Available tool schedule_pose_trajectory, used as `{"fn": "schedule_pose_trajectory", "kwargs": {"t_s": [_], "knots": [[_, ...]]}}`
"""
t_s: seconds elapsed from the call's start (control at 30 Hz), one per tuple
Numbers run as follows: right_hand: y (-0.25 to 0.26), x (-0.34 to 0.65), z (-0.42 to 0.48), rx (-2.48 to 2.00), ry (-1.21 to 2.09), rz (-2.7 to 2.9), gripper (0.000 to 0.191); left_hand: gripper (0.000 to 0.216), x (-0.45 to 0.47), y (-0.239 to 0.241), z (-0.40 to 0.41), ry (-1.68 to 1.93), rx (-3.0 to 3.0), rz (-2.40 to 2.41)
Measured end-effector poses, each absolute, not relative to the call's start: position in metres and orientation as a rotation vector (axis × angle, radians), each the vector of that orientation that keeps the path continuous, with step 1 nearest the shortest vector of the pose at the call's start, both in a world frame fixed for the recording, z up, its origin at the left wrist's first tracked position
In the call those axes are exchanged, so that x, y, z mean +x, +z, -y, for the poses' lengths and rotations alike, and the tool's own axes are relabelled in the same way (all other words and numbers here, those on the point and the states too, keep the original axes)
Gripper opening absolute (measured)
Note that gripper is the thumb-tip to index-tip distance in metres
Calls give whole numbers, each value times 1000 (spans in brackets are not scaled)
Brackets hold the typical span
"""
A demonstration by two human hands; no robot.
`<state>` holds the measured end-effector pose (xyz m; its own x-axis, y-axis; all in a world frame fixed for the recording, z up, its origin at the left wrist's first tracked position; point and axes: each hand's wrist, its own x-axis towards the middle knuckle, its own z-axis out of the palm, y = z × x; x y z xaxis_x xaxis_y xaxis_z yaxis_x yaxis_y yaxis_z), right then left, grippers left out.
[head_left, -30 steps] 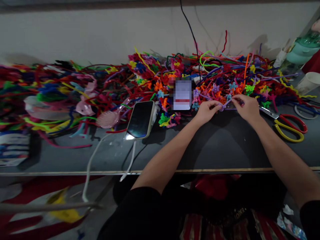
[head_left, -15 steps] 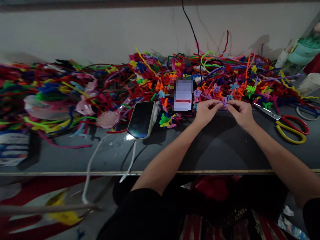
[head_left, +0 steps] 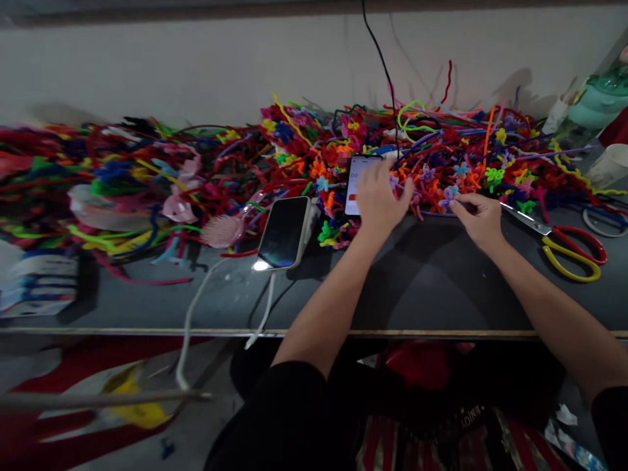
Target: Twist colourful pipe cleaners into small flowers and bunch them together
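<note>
My right hand pinches a purple pipe cleaner bent into small loops, in front of the colourful heap. My left hand is open, its fingers spread and slightly blurred, over the right part of a propped phone with a lit screen. Whether the fingers touch that screen I cannot tell. Behind both hands lies a pile of pipe cleaners, many twisted into little flower shapes. A light blue flower sits just beyond my right hand.
Scissors with one red and one yellow handle lie at the right. Left of my arm rests a dark-screened phone with a white cable. A pink hairbrush lies farther left. A paper cup stands at the far right.
My left hand has let go of the purple pipe cleaner and moved left, its fingers opening over the propped phone. My right hand still holds the piece. The view has shifted slightly.
</note>
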<state>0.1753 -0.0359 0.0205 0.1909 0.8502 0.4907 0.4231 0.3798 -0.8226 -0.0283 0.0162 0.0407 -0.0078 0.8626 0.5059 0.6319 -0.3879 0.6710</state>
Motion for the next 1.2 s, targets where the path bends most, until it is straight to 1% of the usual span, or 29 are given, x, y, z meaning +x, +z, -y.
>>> {"fn": "schedule_pose_trajectory", "kwargs": {"t_s": [0.07, 0.1, 0.17, 0.23, 0.4, 0.53, 0.63, 0.8, 1.07, 1.2], "knots": [[18, 175, 34, -1299, 454, 1434, 20, 63, -43, 52, -28, 1330, 1992, -1974], [16, 175, 34, -1321, 465, 1442, 19, 66, -49, 55, -34, 1243, 1953, -2129], [14, 174, 32, -1344, 491, 1458, 18, 68, -55, 59, -45, 1002, 1901, -2292], [12, 174, 31, -1344, 516, 1470, 18, 68, -56, 61, -54, 824, 1870, -2347], [12, 178, 31, -1342, 549, 1477, 21, 64, -56, 69, -68, 584, 1844, -2367], [12, 177, 30, -1361, 546, 1471, 21, 65, -56, 77, -68, 421, 1833, -2407], [11, 176, 30, -1369, 538, 1474, 22, 66, -53, 79, -63, 440, 1843, -2400], [7, 179, 28, -1365, 548, 1468, 22, 67, -52, 80, -63, 600, 1805, -2362], [-4, 185, 20, -1310, 621, 1349, 23, 64, -57, 84, -67, 482, 1764, -2372], [-6, 183, 21, -1303, 622, 1357, 24, 71, -52, 89, -62, 484, 1715, -2370]]}}
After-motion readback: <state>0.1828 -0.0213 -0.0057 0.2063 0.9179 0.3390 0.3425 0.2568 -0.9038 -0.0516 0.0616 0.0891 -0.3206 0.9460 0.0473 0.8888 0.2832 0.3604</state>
